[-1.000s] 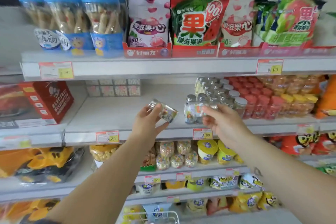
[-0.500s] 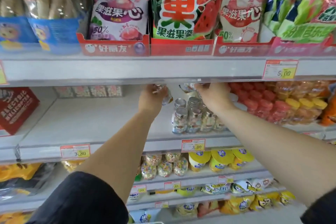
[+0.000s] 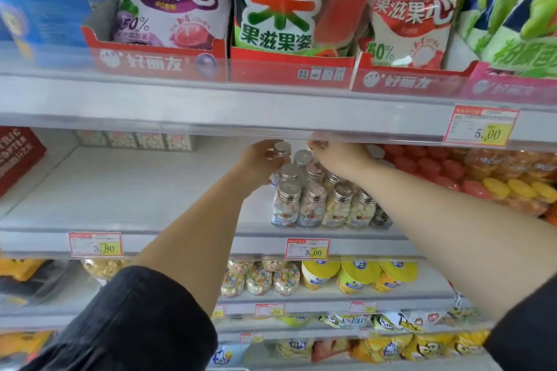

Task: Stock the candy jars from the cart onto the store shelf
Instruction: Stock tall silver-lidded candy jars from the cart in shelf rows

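Store shelving is seen from the head view, with snack bags [image 3: 280,0] ranged on the upper tier. On the middle shelf [image 3: 120,190] a cluster of silver-lidded candy jars [image 3: 313,205] is stood upright above a price tag [image 3: 307,248]. One jar [image 3: 282,150] at the cluster's back left corner is gripped by the left hand [image 3: 256,163]. The right hand [image 3: 340,156] is stretched over the rear jars; whether its fingers [image 3: 316,144] hold anything cannot be told.

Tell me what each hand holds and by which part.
Left hand grips a candy jar by its body, just below the silver lid. Right hand: fingertips hidden by the shelf edge; cannot tell.
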Tool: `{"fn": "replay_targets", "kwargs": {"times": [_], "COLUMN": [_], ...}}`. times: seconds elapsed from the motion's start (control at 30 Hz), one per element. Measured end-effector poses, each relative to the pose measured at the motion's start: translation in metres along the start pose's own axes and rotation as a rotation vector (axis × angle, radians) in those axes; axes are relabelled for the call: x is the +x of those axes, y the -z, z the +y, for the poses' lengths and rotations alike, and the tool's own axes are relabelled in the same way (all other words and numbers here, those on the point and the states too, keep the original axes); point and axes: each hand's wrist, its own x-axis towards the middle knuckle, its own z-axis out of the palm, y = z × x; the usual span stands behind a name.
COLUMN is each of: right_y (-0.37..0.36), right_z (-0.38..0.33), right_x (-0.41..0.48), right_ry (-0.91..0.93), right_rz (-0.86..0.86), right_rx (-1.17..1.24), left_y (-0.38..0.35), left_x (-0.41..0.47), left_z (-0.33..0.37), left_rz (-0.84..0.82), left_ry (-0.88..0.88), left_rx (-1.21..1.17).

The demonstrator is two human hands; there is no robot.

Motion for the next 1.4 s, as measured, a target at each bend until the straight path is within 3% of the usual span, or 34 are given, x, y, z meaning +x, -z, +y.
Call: {"fn": "replay_targets", "kwargs": {"times": [0.27,0.5,1.0,1.4], "right_y": [-0.001,0.007,0.007,0.006], "right_z": [-0.006,-0.009,0.002,0.007], "right_x": [0.005,0.009,-0.003,-0.006], "right_ry": [-0.006,-0.099,0.036,0.048], "right_rz": [-0.127,-0.248,-0.179,-0.099], "right_rx": [0.099,0.074,0.123,-0.065], "left_y": [0.011,0.013,0.011,0.015], "left_x": [0.0,0.002,-0.01,-0.014], "left_z": [-0.01,-0.017,-0.025,-0.023], "left_rz": [-0.164,-0.143,-0.029,-0.033], "left_ry": [-0.006,-0.013,-0.041,-0.072], "left_rx": [-0.005,0.026,0.079,0.21]}}
